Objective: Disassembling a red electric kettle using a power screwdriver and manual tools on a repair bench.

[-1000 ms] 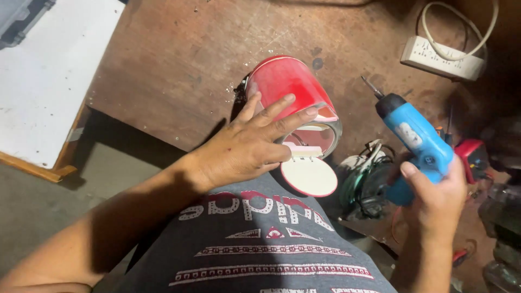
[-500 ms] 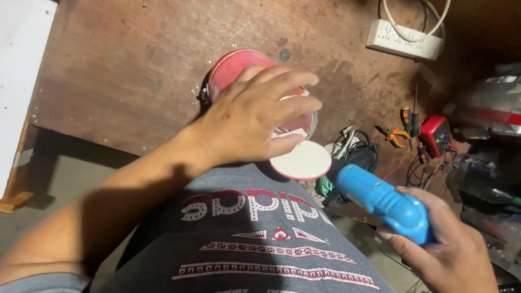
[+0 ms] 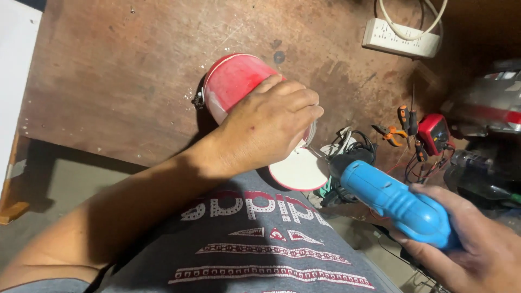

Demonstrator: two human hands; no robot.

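A red round appliance (image 3: pixel 233 87) with a white inner rim lies tipped on its side on the brown wooden table (image 3: pixel 119 70). My left hand (image 3: pixel 268 122) lies over its open end, fingers curled on the rim. A round white plate with a red edge (image 3: pixel 297 171) sits just below that hand. My right hand (image 3: pixel 472 244) grips a blue electric screwdriver (image 3: pixel 391 198) at the lower right. The screwdriver's nose points up-left toward the appliance's opening; its bit is hidden behind the black cables.
A white power strip (image 3: pixel 400 38) with white cord lies at the table's far right. A red multimeter (image 3: pixel 434 133), orange-handled screwdrivers (image 3: pixel 404 122) and tangled black cables (image 3: pixel 355 154) sit at the right. A white board (image 3: pixel 13 70) borders the left edge.
My right hand has lowered the blue screwdriver from upright at the right down to the lower right, nose toward the appliance. My left hand has shifted from the appliance's side onto its open rim.
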